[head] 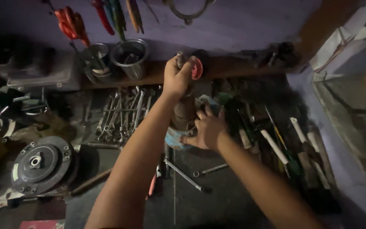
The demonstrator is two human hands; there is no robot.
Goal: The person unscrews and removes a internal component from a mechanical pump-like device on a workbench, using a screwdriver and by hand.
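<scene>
My left hand (175, 77) is closed around the top of an upright metal tool with a red round knob (197, 68). Below it stands a rusty brown cylindrical part (184, 111) on the dark workbench. My right hand (208, 128) presses against the base of that part, fingers spread over a light blue piece (173, 138) under it. A metal pin sticks out above my left fist.
A row of spanners (123, 112) lies left of the part. Two steel cups (128, 57) stand on a back shelf. A round black clutch disc (42, 163) sits at the left. Screwdrivers and chisels (284, 144) lie at the right. Pliers hang on the purple wall.
</scene>
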